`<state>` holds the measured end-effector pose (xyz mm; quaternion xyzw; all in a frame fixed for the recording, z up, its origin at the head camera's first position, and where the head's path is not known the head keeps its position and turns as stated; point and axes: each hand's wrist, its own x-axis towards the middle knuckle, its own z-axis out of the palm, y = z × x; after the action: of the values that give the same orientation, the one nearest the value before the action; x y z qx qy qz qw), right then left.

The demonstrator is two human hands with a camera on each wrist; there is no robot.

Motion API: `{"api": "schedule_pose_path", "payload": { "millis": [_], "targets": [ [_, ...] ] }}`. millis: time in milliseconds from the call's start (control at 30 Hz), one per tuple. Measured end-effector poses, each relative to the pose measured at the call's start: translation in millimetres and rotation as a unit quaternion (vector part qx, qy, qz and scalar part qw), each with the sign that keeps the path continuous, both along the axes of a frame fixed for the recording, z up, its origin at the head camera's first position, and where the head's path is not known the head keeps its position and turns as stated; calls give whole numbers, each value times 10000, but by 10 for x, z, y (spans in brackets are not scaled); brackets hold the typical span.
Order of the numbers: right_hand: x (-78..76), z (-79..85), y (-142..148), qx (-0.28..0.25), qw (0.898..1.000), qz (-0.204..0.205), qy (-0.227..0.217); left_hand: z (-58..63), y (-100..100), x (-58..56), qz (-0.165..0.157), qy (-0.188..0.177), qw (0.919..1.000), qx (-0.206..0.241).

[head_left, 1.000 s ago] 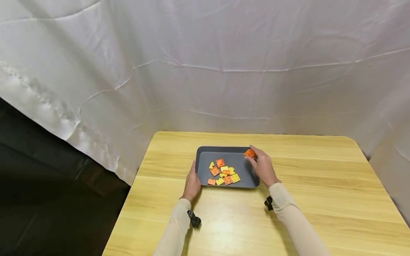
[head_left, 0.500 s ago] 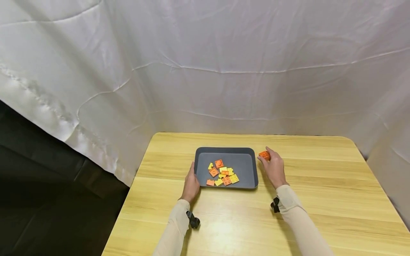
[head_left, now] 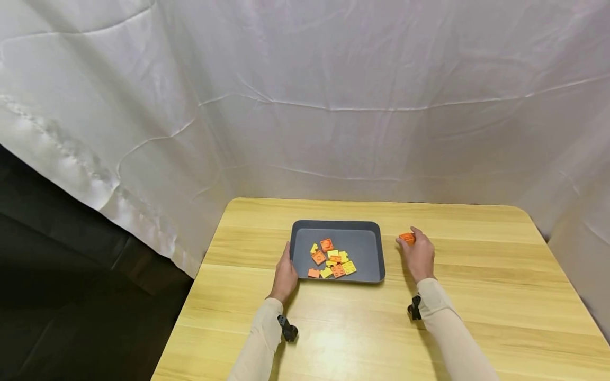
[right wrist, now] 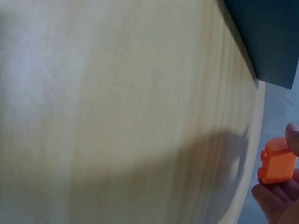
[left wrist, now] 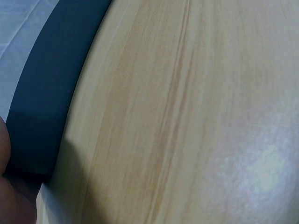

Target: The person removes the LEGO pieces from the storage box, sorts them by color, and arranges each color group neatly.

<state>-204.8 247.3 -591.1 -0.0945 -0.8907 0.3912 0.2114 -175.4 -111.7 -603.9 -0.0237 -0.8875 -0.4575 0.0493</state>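
A dark grey tray rests on the table with several orange and yellow toy building bricks in its left and front part. My left hand holds the tray at its front left corner, fingers along the left side; most of this hand is outside the left wrist view. Right of the tray, my right hand pinches an orange toy building brick between thumb and fingers. In the right wrist view the brick's studs face left. It is apart from the tray.
The wooden table extends on both sides of the tray. A pale curtain hangs behind the table and along its left. A dark area lies beyond the left table edge.
My right hand has carried the orange brick from above the tray's right rim out to the right, over the table. My left hand has stayed at the tray.
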Motion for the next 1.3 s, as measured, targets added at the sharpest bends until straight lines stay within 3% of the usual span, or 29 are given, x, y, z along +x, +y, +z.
{"api": "schedule_pose_path", "payload": {
  "millis": [400,767,1300],
  "targets": [
    [23,-77,38,-218,9990,-258,-301,-6,-1,-9,8,39,9999,-117],
    [20,-106,59,-269,9977,-310,-540,-12,8,-27,74,14,9999,79],
    [32,-152,30,-259,9974,-523,-412,-14,1,-30,47,-124,9999,88]
  ]
}}
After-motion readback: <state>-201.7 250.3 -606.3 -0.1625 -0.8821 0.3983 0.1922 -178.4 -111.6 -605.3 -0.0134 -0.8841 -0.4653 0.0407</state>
